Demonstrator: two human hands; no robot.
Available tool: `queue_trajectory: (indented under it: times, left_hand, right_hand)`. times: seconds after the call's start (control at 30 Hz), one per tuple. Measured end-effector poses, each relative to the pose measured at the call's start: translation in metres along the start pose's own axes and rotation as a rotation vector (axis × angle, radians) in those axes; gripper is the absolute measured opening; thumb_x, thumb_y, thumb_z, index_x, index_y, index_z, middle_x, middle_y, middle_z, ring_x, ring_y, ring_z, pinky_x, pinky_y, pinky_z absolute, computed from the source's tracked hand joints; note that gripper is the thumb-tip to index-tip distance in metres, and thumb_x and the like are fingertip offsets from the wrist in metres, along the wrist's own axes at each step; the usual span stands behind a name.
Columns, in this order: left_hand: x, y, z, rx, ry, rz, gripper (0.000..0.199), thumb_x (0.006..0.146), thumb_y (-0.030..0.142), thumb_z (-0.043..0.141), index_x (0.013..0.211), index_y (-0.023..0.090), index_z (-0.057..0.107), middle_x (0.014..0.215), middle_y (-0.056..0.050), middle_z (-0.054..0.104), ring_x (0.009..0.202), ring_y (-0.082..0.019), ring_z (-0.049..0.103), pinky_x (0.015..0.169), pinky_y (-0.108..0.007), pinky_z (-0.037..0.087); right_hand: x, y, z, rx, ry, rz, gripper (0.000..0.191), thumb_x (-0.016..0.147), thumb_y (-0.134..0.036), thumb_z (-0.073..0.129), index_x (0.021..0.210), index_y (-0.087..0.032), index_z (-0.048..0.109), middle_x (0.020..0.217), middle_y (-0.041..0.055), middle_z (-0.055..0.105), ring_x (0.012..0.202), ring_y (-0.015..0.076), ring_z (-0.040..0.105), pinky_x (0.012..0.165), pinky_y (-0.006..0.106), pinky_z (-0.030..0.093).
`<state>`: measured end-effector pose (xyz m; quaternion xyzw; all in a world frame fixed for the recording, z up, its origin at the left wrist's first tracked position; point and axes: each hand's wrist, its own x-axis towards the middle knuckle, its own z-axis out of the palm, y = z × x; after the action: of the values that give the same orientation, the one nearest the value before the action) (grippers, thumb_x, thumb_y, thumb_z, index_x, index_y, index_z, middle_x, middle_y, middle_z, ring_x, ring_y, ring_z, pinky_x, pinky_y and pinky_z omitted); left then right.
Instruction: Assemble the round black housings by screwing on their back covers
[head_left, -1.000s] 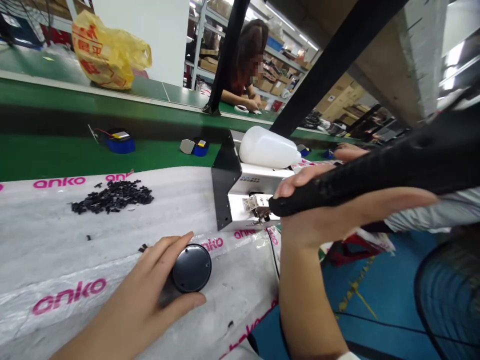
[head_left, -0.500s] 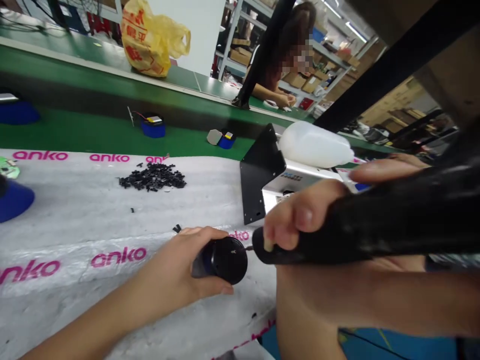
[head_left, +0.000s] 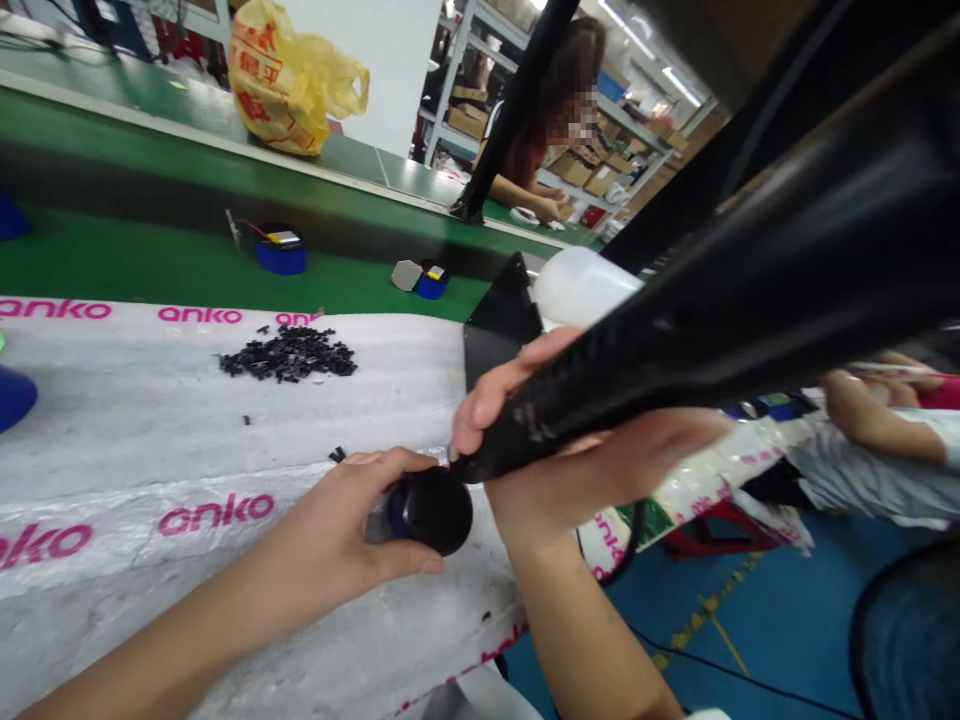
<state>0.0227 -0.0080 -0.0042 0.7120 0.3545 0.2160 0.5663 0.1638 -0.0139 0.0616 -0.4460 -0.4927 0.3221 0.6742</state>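
Note:
My left hand (head_left: 360,520) is closed round the side of a short cylinder (head_left: 439,512) with a black round face and a dark blue body. The face is turned toward my right. In my right hand (head_left: 517,400) is a long black electric screwdriver (head_left: 645,350), tilted up to the right. Its nose is at the upper right rim of the black face. The bit hardly shows, so I cannot tell whether it touches. A pile of small black pieces (head_left: 289,355) lies beyond my left hand on white wrap (head_left: 135,430) printed "anko".
Blue cylinders (head_left: 281,255) with parts on top stand on the green bench behind. A white bottle (head_left: 581,285) sits behind a black panel (head_left: 499,320). A yellow bag (head_left: 277,85) is on the far ledge. One person sits opposite; another person's arm (head_left: 877,410) shows at right.
The screwdriver has swung to a steeper tilt, and its nose has moved left and slightly up to the cylinder's rim. The view has shifted a little. My left hand still grips the cylinder.

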Motion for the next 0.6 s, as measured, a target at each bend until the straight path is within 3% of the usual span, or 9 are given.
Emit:
queue_trajectory:
  times: [0.1, 0.17, 0.4, 0.5, 0.6]
  left_hand:
    - [0.002, 0.000, 0.001, -0.047, -0.018, -0.007, 0.046, 0.075, 0.036, 0.082, 0.116, 0.030, 0.063, 0.116, 0.001, 0.071, 0.108, -0.027, 0.065, 0.095, -0.037, 0.047]
    - [0.002, -0.001, 0.003, -0.058, -0.015, 0.004, 0.046, 0.075, 0.033, 0.082, 0.118, 0.031, 0.063, 0.118, 0.002, 0.071, 0.112, -0.027, 0.064, 0.096, -0.035, 0.048]
    - [-0.001, -0.012, 0.007, -0.006, 0.036, 0.045, 0.040, 0.078, 0.040, 0.076, 0.116, 0.034, 0.067, 0.111, 0.004, 0.074, 0.103, -0.028, 0.068, 0.088, -0.033, 0.058]
    - [-0.001, -0.015, 0.003, 0.063, 0.065, 0.080, 0.048, 0.079, 0.043, 0.075, 0.125, 0.038, 0.063, 0.121, 0.002, 0.071, 0.111, -0.030, 0.066, 0.095, -0.037, 0.057]
    - [-0.002, -0.016, -0.003, 0.136, 0.047, 0.154, 0.052, 0.083, 0.043, 0.072, 0.133, 0.042, 0.058, 0.132, 0.000, 0.064, 0.122, -0.031, 0.060, 0.100, -0.041, 0.054]
  right_hand:
    - [-0.003, 0.011, -0.004, 0.278, -0.038, -0.026, 0.053, 0.078, -0.076, 0.059, 0.093, -0.025, 0.055, 0.057, -0.0024, 0.056, 0.042, 0.0146, 0.049, 0.041, 0.026, 0.038]
    - [-0.006, 0.018, -0.006, 0.347, -0.078, -0.047, 0.055, 0.079, -0.077, 0.058, 0.097, -0.025, 0.056, 0.059, -0.0029, 0.057, 0.044, 0.0139, 0.049, 0.043, 0.025, 0.039]
    - [-0.010, 0.021, -0.006, 0.101, -0.116, -0.093, 0.055, 0.077, -0.075, 0.062, 0.083, -0.021, 0.054, 0.068, -0.0007, 0.049, 0.056, 0.0137, 0.049, 0.046, 0.025, 0.040]
    - [-0.005, 0.013, -0.015, 0.241, -0.126, -0.080, 0.056, 0.079, -0.077, 0.058, 0.094, -0.023, 0.053, 0.068, -0.0022, 0.052, 0.051, 0.0130, 0.050, 0.042, 0.024, 0.041]
    - [0.006, -0.006, -0.039, 0.325, 0.007, -0.146, 0.054, 0.086, -0.077, 0.047, 0.099, -0.024, 0.053, 0.062, -0.0047, 0.054, 0.041, 0.0116, 0.047, 0.036, 0.023, 0.040]
